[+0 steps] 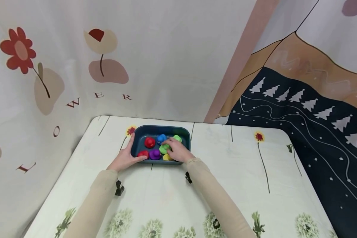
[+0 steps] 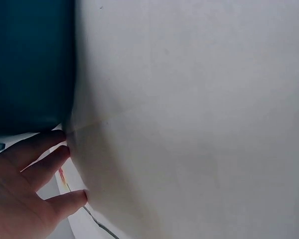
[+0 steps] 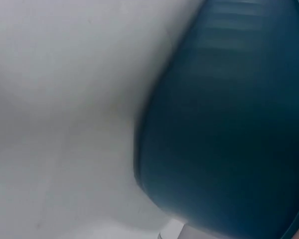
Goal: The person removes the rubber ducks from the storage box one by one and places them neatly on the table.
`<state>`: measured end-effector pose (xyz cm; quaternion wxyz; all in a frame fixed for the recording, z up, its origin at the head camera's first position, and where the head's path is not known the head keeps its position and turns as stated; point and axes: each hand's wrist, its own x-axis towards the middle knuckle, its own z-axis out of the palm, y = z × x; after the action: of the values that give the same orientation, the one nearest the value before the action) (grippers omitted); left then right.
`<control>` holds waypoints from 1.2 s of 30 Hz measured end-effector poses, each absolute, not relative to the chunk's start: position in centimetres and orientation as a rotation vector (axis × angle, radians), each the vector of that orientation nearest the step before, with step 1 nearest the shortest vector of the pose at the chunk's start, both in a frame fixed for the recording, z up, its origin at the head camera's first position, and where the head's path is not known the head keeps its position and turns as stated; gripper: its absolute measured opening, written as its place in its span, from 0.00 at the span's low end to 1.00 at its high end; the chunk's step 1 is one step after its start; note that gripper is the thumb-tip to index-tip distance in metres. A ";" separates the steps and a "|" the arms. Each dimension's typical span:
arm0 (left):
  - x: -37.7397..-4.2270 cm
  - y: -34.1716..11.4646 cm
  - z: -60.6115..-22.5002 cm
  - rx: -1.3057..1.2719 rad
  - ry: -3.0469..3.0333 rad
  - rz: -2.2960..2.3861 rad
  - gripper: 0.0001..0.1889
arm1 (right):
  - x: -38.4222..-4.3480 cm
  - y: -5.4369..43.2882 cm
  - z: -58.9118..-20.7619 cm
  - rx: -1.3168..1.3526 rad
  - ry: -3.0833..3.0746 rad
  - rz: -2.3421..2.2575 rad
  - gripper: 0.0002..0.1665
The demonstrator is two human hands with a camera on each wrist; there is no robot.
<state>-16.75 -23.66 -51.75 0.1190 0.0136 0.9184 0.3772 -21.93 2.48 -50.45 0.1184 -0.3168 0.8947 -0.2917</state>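
A dark teal tray [image 1: 139, 132] stands on the table with small, round, glossy pieces inside. My left hand [image 1: 125, 158] spreads around its left end, thumb along the near rim and straight fingers at the side. In the left wrist view, those fingertips [image 2: 65, 152] reach the tray wall [image 2: 32, 64]. Inside the tray, my right hand [image 1: 178, 150] pinches a light green piece [image 1: 164, 149], partly covered by the fingers. Around it lie a blue piece [image 1: 161, 138], a yellow piece [image 1: 167, 157], a purple piece [image 1: 155, 154] and another green piece [image 1: 177, 138].
Two red pieces lie in the tray's left half, one red piece [image 1: 149, 142] farther back. The tray sits near the far edge of the table [image 1: 226, 172], which has a flower-printed cloth. A printed curtain [image 1: 166, 66] hangs behind. The tray's outer wall [image 3: 224, 129] fills much of the right wrist view.
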 end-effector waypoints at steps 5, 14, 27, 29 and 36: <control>-16.9 -23.7 -51.7 0.045 2.679 1.106 0.62 | -22.1 2.7 -50.2 -0.910 2.559 -0.935 0.21; -16.9 -23.8 -51.7 0.033 2.674 1.100 0.62 | -22.6 2.8 -50.1 -0.803 2.464 -1.081 0.21; -17.1 -23.8 -51.6 0.028 2.678 1.092 0.62 | -22.6 2.6 -50.1 -0.709 2.463 -1.223 0.18; -17.1 -23.8 -51.5 0.032 2.679 1.092 0.62 | -22.5 2.7 -50.0 -0.691 2.462 -1.260 0.18; -16.8 -23.7 -51.5 0.044 2.693 1.092 0.62 | -21.9 3.3 -49.7 -0.651 2.426 -1.389 0.17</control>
<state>-16.82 -23.66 -51.47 0.1176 0.0151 0.9202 0.3731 -21.88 3.29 -49.70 0.1350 -0.2247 0.8375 -0.4794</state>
